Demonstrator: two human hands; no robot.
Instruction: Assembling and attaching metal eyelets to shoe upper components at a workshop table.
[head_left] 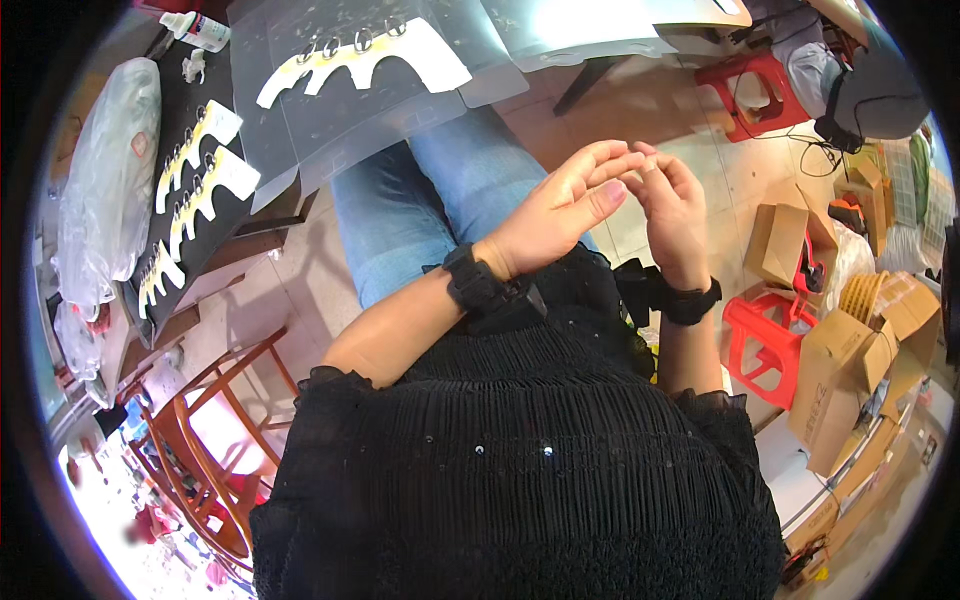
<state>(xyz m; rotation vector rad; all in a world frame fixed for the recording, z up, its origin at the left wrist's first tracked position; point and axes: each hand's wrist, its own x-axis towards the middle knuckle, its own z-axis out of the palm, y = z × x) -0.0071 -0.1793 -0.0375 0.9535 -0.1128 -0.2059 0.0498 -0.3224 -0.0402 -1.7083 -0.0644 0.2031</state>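
Observation:
My left hand (560,205) reaches across above my lap, fingers stretched and thumb apart. Its fingertips meet those of my right hand (677,205), whose fingers are loosely bent. No object shows between the hands. Black bands circle both wrists. Beyond them, on a dark sheet (340,140) over the worktop, lies a white scalloped card (425,60) with yellowish patches and several small dark rings standing along it. Similar cards, one a white scalloped piece (225,172), another a smaller one (160,275), lie on the dark surface to the left.
A white bottle (200,30) lies at the far left, above a large clear plastic bag (110,190). Wooden chair (215,440) at lower left. On the right are a red stool (765,345), another red stool (755,95) and open cardboard boxes (845,385).

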